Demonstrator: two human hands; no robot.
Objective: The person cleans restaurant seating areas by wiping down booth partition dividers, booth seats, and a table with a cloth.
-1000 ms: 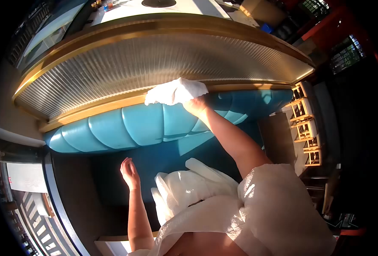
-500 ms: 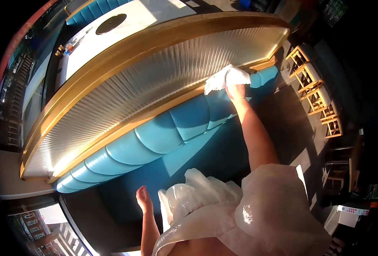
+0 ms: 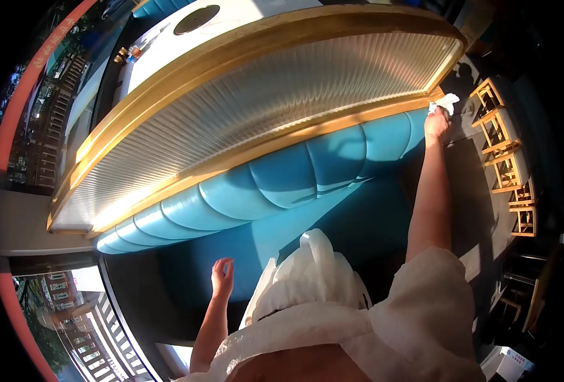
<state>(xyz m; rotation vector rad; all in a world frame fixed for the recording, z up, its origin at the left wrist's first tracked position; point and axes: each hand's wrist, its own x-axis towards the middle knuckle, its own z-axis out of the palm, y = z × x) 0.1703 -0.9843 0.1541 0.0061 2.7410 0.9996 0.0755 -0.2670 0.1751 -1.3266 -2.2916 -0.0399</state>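
Two bare hands: the right hand (image 3: 437, 124) far out at the end of the backrest, the left hand (image 3: 222, 277) low over the bench seat (image 3: 237, 254).
Right fingers: bunched around a white cloth (image 3: 445, 104), though from here I can't make out each finger; part of the cloth is hidden in the grip.
White cloth: at the far end of the wooden ledge (image 3: 384, 114), by the corner of the frame — whether it touches the wood there, I can't tell.
Cut off: the white table (image 3: 243, 13) behind the divider runs out of view at the top, its dark round plate (image 3: 196, 20) showing whole; the small containers (image 3: 128, 55) beside it are too small to name.
Divider: a ribbed, see-through panel (image 3: 263, 105) with fine upright ridges, set in a smooth golden-brown frame (image 3: 256, 44) that bows into an arch.
Backrest: glossy blue padding (image 3: 275, 178) in rounded, seamed segments, sunlit in places and shadowed in others.
Clothing: pale, crinkled, slightly shiny fabric (image 3: 422, 305), puffed at the right shoulder and bunched at the front.
Stools: light wooden frames (image 3: 505, 153) lined up on the floor past the bench.
Right arm: stretched long and nearly straight, away from the body.
Left arm: forearm raised — fingers loosely curled, slightly apart.
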